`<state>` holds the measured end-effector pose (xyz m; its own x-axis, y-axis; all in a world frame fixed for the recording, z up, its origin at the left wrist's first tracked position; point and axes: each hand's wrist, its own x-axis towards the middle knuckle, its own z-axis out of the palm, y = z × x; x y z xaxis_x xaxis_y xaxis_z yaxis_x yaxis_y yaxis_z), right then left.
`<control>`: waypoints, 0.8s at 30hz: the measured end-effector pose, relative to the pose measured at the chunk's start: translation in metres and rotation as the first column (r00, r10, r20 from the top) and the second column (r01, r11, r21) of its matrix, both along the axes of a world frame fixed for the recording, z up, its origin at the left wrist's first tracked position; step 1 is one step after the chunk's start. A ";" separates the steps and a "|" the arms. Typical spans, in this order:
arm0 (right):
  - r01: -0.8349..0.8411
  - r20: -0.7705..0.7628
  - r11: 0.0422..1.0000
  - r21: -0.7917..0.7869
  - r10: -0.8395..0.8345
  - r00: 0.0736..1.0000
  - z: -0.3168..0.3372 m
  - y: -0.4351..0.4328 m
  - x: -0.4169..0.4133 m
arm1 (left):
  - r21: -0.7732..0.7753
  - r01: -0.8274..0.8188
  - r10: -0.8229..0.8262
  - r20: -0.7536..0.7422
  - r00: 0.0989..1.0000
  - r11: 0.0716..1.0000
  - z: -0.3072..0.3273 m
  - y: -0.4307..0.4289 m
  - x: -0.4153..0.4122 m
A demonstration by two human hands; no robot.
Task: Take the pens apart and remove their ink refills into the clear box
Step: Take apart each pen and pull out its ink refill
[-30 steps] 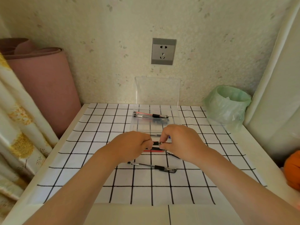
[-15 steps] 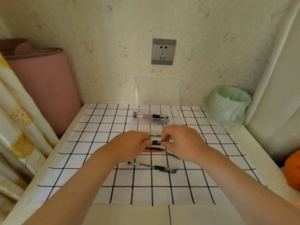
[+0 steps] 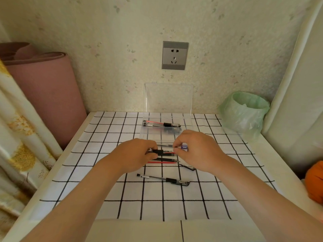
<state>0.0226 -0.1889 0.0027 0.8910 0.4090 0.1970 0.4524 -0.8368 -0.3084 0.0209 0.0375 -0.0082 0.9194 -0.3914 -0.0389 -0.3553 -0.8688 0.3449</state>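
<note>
While one whole pen (image 3: 163, 179) waits on the desk (image 3: 139, 231) at lower centre, a second pen (image 3: 158, 151) is worked apart just above it.
Its black sleeve sits clamped in the left hand (image 3: 138, 154) as anchor while the right hand (image 3: 197, 151) pinches the other end; the clear box (image 3: 157, 133) stands open just beyond, apparently for refills.

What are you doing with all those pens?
A person is taking a pen apart. The left hand grips it by its black grip, and the right hand pinches its other end with the fingers. Behind the hands, the clear box stands open with a few pens inside. Thin pen parts and one whole pen lie on the checked cloth.
</note>
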 end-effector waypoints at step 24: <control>0.050 -0.207 0.980 -0.191 -0.090 0.974 -0.003 -0.010 0.003 | 0.077 -0.277 0.263 0.156 0.952 0.958 0.007 0.015 0.003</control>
<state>0.0252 -0.1987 -0.0006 0.9317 0.3557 -0.0737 0.3312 -0.9151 -0.2302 0.0240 0.0525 -0.0008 0.9888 -0.1289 0.0753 -0.1424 -0.9657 0.2169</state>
